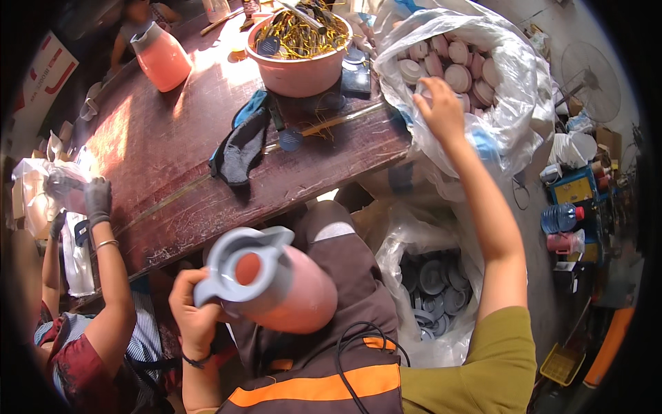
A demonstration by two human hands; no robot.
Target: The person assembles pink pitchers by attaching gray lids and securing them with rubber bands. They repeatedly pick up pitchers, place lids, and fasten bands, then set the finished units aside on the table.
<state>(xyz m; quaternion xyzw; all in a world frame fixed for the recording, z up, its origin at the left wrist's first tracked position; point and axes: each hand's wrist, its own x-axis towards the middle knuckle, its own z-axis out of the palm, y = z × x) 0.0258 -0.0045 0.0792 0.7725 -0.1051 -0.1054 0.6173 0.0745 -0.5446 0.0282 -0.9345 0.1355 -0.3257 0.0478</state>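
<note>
My left hand is closed round the grey handle of a pink jug. The jug is tilted above my lap, its grey collar and round opening facing up. My right hand is at a clear plastic bag full of pink round lids. Its thumb and fingers are apart beside the lids at the bag's left side. I see no lid clearly gripped in it. A second clear bag, holding grey round parts, stands below my right arm.
On the dark red table stand another pink jug and a pink tub of yellow-banded pieces. A grey and blue cloth lies near the edge. At left, a co-worker's gloved hand is beside clear plastic. A fan stands right.
</note>
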